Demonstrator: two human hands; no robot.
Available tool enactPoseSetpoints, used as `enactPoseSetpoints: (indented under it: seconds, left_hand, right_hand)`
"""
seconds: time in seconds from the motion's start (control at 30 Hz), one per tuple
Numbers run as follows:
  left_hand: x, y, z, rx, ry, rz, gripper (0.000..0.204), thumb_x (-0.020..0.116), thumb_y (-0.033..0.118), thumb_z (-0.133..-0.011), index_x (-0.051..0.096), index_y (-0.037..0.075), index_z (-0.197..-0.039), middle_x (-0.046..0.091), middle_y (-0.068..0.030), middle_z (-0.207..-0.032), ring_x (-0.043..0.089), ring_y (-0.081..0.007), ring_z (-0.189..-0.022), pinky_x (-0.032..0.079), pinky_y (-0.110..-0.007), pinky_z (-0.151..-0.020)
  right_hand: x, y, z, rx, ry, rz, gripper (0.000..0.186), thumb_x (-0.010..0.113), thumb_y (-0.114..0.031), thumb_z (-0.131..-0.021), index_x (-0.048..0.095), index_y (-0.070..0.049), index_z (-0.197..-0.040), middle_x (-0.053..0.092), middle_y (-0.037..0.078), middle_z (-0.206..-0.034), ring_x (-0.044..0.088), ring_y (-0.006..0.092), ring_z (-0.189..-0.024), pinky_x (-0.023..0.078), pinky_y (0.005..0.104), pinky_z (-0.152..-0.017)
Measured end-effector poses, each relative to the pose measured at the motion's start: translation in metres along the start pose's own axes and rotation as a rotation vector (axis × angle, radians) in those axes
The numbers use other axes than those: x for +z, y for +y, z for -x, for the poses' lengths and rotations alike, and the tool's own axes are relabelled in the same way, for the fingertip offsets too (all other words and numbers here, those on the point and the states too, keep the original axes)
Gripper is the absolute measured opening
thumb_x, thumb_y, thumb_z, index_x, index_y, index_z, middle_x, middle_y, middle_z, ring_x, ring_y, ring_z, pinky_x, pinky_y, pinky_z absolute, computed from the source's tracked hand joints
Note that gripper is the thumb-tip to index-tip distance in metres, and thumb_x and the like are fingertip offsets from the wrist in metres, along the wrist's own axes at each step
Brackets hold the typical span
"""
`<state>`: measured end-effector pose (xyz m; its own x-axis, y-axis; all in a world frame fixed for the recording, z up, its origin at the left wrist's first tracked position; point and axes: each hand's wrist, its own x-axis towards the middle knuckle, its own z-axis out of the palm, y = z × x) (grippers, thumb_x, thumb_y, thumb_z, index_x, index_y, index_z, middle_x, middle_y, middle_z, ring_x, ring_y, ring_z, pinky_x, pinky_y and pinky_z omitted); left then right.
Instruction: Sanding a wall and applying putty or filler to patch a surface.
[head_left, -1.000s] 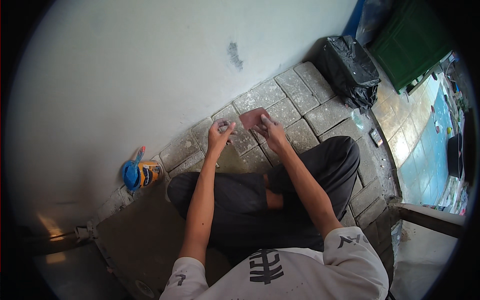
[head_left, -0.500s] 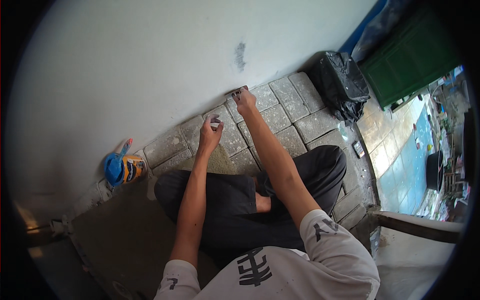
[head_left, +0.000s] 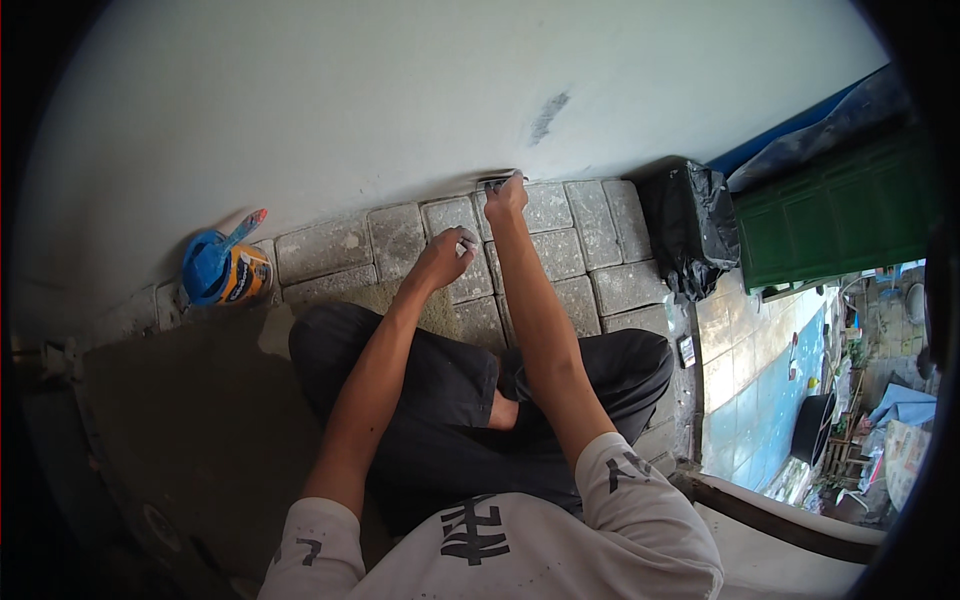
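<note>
You had your right hand (head_left: pixel 506 193) clamped on a scraper (head_left: pixel 497 181) at the wall (head_left: pixel 400 90) base; left hand (head_left: pixel 447 254) curled, contents unclear. Next: steady stroke along pavers (head_left: pixel 545 250).

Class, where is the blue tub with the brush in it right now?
In the head view, the blue tub stands at left on the paving blocks by the white wall.

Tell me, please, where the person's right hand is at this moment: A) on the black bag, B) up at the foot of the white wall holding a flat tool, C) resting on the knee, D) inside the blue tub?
B: the right hand presses a thin flat tool where the white wall meets the paving blocks.
</note>
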<state>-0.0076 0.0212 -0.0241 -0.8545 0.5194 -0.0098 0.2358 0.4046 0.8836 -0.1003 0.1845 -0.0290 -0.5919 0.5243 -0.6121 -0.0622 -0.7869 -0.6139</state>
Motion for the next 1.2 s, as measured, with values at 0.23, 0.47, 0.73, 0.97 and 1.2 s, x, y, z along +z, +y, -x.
enactPoseSetpoints:
  seconds: [0.23,0.47,0.73,0.97,1.2]
  left_hand:
    - [0.000,-0.002,0.006,-0.003,0.000,-0.035,0.024,0.063,0.016,-0.090,0.064,0.003,-0.110,0.068,-0.0131,-0.103,0.066,-0.0260,-0.083,0.052,-0.038,-0.078]
    - [0.001,0.004,0.006,-0.077,-0.050,-0.008,0.021,0.062,0.015,-0.091,0.064,0.001,-0.106,0.068,-0.0157,-0.104,0.066,-0.0310,-0.093,0.051,-0.040,-0.084]
    - [0.004,0.001,-0.002,0.047,0.039,0.025,0.019,0.062,0.011,-0.087,0.064,0.001,-0.103,0.067,-0.0183,-0.104,0.064,-0.0339,-0.101,0.050,-0.041,-0.088]
    - [0.001,0.005,0.003,-0.059,0.013,0.089,0.017,0.063,0.012,-0.086,0.065,0.001,-0.099,0.067,-0.0179,-0.101,0.064,-0.0336,-0.100,0.050,-0.042,-0.088]
    - [0.002,0.001,0.004,0.004,0.058,0.013,0.017,0.061,0.012,-0.086,0.065,0.003,-0.100,0.066,-0.0181,-0.104,0.063,-0.0345,-0.101,0.050,-0.042,-0.089]
  right_hand:
    - [0.001,0.005,0.004,-0.085,-0.049,-0.047,0.039,0.042,-0.020,-0.101,0.039,0.002,-0.133,0.047,0.017,-0.133,0.052,0.0322,-0.116,0.040,0.0515,-0.107]
    - [0.000,-0.002,0.001,-0.089,-0.126,-0.014,0.031,0.037,-0.017,-0.102,0.046,0.000,-0.125,0.053,0.015,-0.127,0.054,0.0290,-0.113,0.041,0.0453,-0.102]
    - [0.013,-0.005,-0.004,-0.165,-0.039,0.069,0.033,0.047,-0.012,-0.096,0.050,0.006,-0.123,0.058,0.013,-0.121,0.059,0.0241,-0.104,0.048,0.0399,-0.092]
    - [0.011,-0.003,-0.004,-0.138,0.007,0.044,0.037,0.046,-0.016,-0.098,0.044,0.005,-0.129,0.054,0.015,-0.128,0.057,0.0261,-0.109,0.052,0.0379,-0.082]
    - [-0.005,0.004,-0.024,-0.026,-0.152,0.006,0.035,0.038,-0.006,-0.097,0.044,0.005,-0.130,0.053,0.017,-0.127,0.054,0.0346,-0.119,0.047,0.0511,-0.102]
